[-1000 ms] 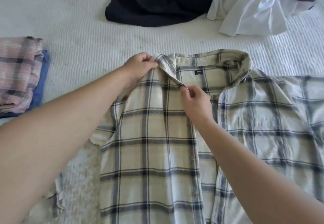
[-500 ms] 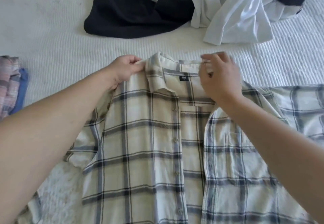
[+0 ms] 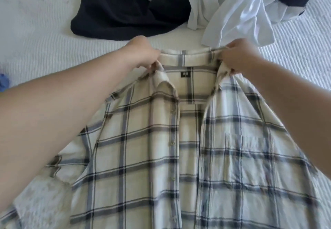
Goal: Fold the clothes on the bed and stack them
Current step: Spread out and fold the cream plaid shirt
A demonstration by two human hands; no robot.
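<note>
- Right hand [image 3: 239, 56] has shifted from the back of the collar out to the collar's right end; left hand [image 3: 143, 53] keeps its place at the left end. View has swung right, so the folded pile at the left is now only a scrap of blue fabric [image 3: 4, 85] at the frame edge.
- Cream flannel shirt with grey-and-navy plaid checks [image 3: 136, 148] lies front-up and unbuttoned on the white ribbed bedspread [image 3: 44, 37], collar away from the person, both front panels roughly closed toward the middle, with a strip of the inside back showing between them.
- Grip, left: fingers curled round the left collar end, pinching cloth. Grip, right: fingers curled likewise, pinching the right collar end. Collar band is pulled taut between the two hands.
- Handling judgement: soft, light, limp woven cloth; no stiffness beyond the collar and button placket. It likely drapes and wrinkles rather than slips. The collar ends and shoulder seams look like the best holds, since tension there squares the whole body.
- Step in hand, judged: straightening the shirt before the sleeves and sides are folded in.
- Beyond the collar: crumpled black knit garment [image 3: 125, 17] and loose white thin-fabric garment [image 3: 241, 12], both unfolded, the white one just beside the right hand.
</note>
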